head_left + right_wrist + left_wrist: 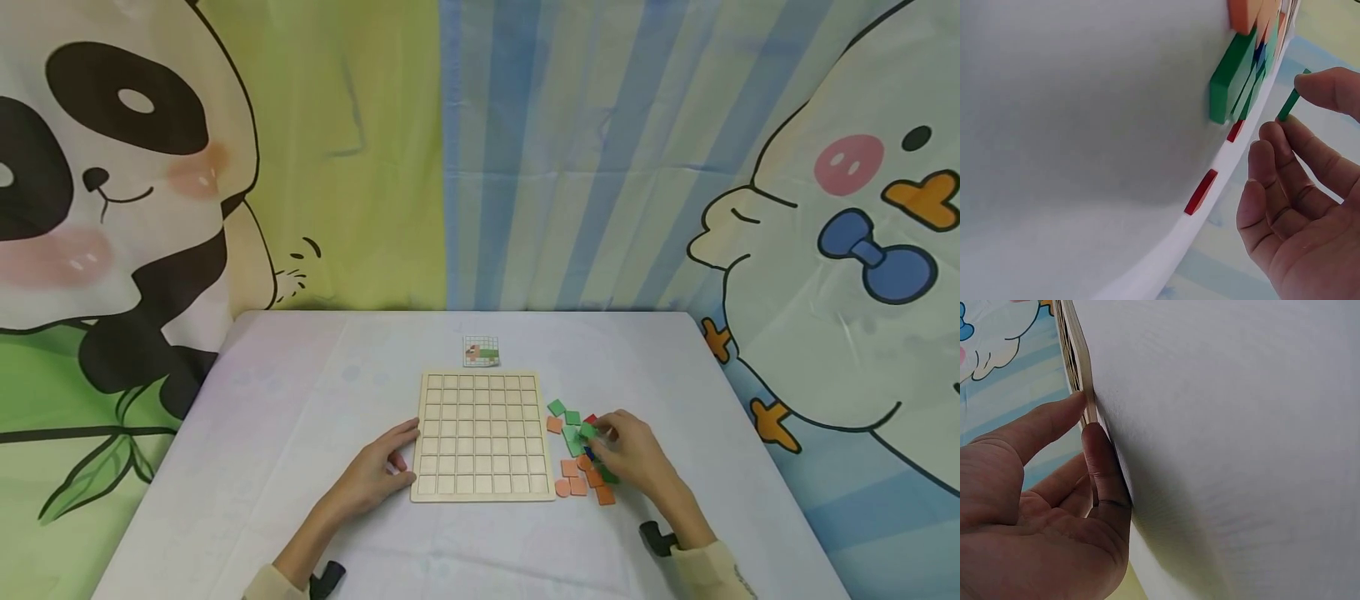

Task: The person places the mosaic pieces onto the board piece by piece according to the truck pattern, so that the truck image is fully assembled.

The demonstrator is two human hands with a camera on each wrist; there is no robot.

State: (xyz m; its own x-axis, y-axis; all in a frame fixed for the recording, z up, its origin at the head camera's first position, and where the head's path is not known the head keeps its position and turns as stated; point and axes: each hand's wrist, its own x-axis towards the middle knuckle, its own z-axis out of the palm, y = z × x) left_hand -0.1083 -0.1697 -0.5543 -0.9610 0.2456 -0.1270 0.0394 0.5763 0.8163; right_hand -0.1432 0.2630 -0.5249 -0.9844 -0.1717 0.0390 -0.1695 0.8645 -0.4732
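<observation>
Green tile (1289,105), right of the lower centre, pinched in right hand (633,450), best held by its edges; wooden grid board (482,437), lower centre, best steadied by left hand (367,475), relaxed against its left edge.

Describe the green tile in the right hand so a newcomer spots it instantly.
On the white table, find the wooden grid board. To its right are loose coloured tiles, with the right hand over them. The green tile is pinched there, the only tile held.
</observation>
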